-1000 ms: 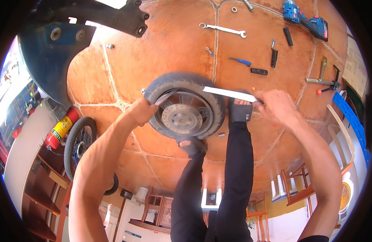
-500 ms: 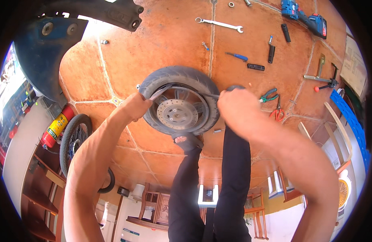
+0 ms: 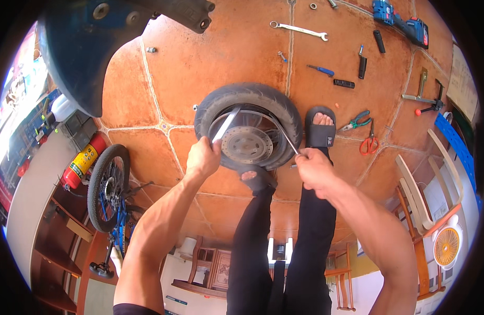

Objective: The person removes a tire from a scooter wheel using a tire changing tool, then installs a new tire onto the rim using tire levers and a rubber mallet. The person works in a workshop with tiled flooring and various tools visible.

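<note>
A small wheel with a black tyre [image 3: 242,93] and a drilled brake disc [image 3: 235,144] lies on the tiled floor. My left hand [image 3: 204,158] is closed around a flat metal tyre lever [image 3: 229,123], whose far end reaches the tyre's inner edge at the upper left. Closed at the wheel's lower right, my right hand [image 3: 315,170] grips a thin metal tyre lever [image 3: 286,134] that runs up to the rim on that side. My left foot in a black sandal [image 3: 262,179] rests against the wheel's near edge.
Beyond the wheel lie a wrench [image 3: 298,30], a blue-handled screwdriver [image 3: 321,70] and a blue power tool [image 3: 402,23]. Pliers [image 3: 354,121] and red-handled scissors [image 3: 369,143] are right of my right sandal [image 3: 320,137]. At left stand a red extinguisher [image 3: 84,160] and a bicycle [image 3: 108,188].
My right hand has come down and toward me, with its lever now angled along the wheel's right side. My left hand has moved nearer me, and its lever stands steeper. The view has shifted leftward.
</note>
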Demonstrator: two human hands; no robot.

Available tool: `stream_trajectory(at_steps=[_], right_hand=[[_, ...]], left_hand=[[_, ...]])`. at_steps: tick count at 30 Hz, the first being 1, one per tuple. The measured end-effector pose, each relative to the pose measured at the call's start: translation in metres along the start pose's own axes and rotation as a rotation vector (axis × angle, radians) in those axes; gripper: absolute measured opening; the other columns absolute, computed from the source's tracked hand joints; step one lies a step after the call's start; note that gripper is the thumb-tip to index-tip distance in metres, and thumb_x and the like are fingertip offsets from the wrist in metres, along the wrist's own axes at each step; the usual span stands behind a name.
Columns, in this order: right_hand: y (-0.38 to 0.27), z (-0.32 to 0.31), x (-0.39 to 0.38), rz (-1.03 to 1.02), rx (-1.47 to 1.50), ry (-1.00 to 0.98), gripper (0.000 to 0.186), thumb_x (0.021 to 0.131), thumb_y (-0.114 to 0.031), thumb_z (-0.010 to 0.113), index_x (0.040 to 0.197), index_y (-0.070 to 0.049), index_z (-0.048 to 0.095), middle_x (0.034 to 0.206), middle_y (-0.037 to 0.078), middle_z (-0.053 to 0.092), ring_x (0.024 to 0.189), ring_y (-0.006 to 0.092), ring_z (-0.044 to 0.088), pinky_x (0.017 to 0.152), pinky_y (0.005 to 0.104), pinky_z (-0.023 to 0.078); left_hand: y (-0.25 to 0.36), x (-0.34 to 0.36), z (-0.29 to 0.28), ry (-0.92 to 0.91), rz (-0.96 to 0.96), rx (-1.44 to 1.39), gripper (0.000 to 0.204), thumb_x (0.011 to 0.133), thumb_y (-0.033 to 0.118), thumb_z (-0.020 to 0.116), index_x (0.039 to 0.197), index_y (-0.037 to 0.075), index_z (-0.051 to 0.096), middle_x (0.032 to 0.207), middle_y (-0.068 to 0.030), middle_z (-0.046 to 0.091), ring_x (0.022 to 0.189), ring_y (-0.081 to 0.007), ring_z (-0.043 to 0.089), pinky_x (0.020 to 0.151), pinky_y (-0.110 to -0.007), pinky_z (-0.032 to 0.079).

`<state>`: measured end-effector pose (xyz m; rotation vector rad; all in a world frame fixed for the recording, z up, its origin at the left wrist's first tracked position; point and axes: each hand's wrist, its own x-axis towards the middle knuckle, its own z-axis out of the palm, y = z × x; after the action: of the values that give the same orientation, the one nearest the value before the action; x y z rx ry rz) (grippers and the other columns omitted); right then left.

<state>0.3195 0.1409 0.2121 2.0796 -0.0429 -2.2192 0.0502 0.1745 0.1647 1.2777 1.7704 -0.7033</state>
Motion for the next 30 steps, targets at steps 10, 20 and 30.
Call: stream_trajectory(at_steps=[10,20,30], right_hand=[[-0.004,0.027,-0.008,0.008,0.295,0.004,0.015,0.094,-0.016,0.047,0.101,-0.003,0.052,0.071,-0.001,0.044,0.05,0.0054,0.036,0.038,0.0218,0.026],[-0.02,0.002,-0.008,-0.016,0.125,-0.036,0.016,0.093,-0.014,0.045,0.103,-0.003,0.049,0.071,0.0,0.043,0.048,0.0041,0.032,0.036,0.0205,0.022],[-0.053,-0.022,-0.023,-0.043,-0.353,0.015,0.027,0.094,-0.018,0.041,0.115,-0.003,0.049,0.072,0.001,0.045,0.048,0.0067,0.037,0.037,0.0231,0.029]], left_hand=[[-0.019,-0.01,0.021,0.084,0.014,-0.068,0.041,0.089,0.038,0.056,0.087,-0.003,0.058,0.081,-0.0252,0.064,0.081,-0.0412,0.062,0.072,-0.046,0.048],[-0.009,-0.019,0.049,0.152,-0.126,-0.158,0.037,0.086,0.036,0.055,0.095,0.0,0.056,0.087,-0.0273,0.064,0.085,-0.0443,0.062,0.076,-0.05,0.049],[0.036,-0.021,0.181,0.349,-0.306,-0.563,0.034,0.093,0.036,0.049,0.097,0.003,0.054,0.082,-0.0227,0.064,0.077,-0.042,0.062,0.07,-0.05,0.046]])
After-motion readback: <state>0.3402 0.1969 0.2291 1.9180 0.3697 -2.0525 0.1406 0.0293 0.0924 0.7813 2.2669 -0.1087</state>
